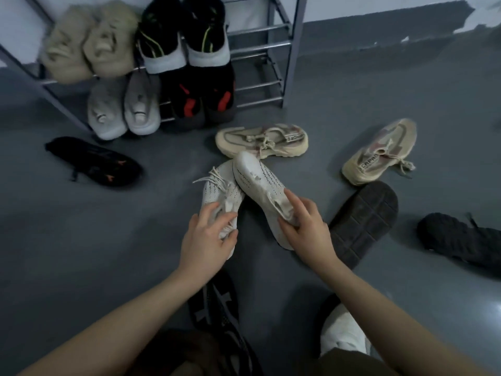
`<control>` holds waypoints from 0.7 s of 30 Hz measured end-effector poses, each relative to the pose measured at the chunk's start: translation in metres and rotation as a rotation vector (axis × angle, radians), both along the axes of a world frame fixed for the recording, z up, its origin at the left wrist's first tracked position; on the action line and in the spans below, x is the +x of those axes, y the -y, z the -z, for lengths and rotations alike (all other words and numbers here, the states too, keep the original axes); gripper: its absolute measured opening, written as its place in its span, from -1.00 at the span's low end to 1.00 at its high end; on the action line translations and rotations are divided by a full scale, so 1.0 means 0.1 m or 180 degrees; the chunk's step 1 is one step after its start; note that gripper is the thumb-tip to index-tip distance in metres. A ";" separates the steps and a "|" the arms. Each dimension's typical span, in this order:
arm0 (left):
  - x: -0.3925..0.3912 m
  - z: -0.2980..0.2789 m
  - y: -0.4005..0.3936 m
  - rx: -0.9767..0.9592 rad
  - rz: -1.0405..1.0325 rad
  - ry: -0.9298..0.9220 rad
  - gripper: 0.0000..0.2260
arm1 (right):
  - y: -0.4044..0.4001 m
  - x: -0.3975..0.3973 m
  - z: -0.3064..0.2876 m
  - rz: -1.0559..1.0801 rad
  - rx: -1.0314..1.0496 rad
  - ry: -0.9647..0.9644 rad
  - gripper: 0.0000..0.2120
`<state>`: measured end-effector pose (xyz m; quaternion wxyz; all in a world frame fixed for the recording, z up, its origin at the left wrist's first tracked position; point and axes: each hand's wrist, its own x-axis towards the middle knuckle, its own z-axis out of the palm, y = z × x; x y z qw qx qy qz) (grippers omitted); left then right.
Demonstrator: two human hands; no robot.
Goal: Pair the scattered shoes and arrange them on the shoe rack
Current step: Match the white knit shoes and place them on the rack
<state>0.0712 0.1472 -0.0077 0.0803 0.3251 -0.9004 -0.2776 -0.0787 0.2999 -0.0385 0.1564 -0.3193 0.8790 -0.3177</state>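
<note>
Grey floor (311,118) is stretching out under a litter of shoes, with the metal shoe rack (273,44) standing at the far left against a pale wall. Four pairs are already sitting on the rack: fuzzy beige slippers (89,43) and black sneakers with white heels (184,33) on the upper rail, grey slippers (123,107) and black-and-red shoes (200,97) below. That looks like roughly half the job.

Near the middle, the left hand (208,234) is curling its fingers over the heel of one white knit sneaker (221,191), while the right hand (303,226) is gripping the collar of the matching white sneaker (260,183) — the two toes are overlapping, so this pair is being brought together now and appears to be next for the rack.

Left to do, judging by what is lying loose: two cream chunky sneakers (263,141) and (379,153) are lying apart on the right side, a dark shoe (363,223) is lying sole-up just beside the right hand, another dark shoe (461,240) is sitting at the right edge, and a black shoe with orange marks (95,161) is lying alone at the left. A black patterned shoe (217,302) is lying near the person's knees — whether it is that one's mate is unclear.
</note>
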 end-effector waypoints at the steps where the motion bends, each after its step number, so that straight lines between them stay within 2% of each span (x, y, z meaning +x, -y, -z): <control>1: 0.04 0.06 0.05 0.0011 -0.0046 0.0033 -0.72 | 0.05 0.02 0.06 -0.0077 0.0064 -0.0023 -0.44; 4: 0.13 0.30 0.11 -0.0013 0.0086 -0.0005 -0.74 | 0.19 0.09 0.18 -0.0343 0.0285 -0.0232 -0.50; 8: 0.18 0.55 0.06 0.0171 0.0083 -0.0017 -0.71 | 0.33 0.17 0.29 -0.0724 0.0378 -0.1106 -0.68; 12: 0.19 0.62 0.07 0.0012 0.0269 0.0150 -0.67 | 0.19 0.18 0.43 -0.1117 0.0451 -0.1826 -0.67; 14: 0.22 0.62 0.07 -0.0164 0.0385 0.0374 -0.63 | 0.14 0.21 0.44 -0.1089 0.0664 -0.1823 -0.63; 17: 0.27 0.63 0.01 -0.0465 0.0371 0.0701 -0.53 | 0.13 0.23 0.42 -0.0923 0.0610 -0.1378 -0.55; 19: 0.27 0.62 0.00 -0.0531 0.0348 0.0769 -0.45 | 0.11 0.22 0.40 -0.1015 0.0625 -0.1255 -0.55; 21: 0.26 0.61 0.00 -0.0466 0.0340 0.0718 -0.45 | 0.08 0.24 0.40 -0.1171 0.0871 -0.1262 -0.57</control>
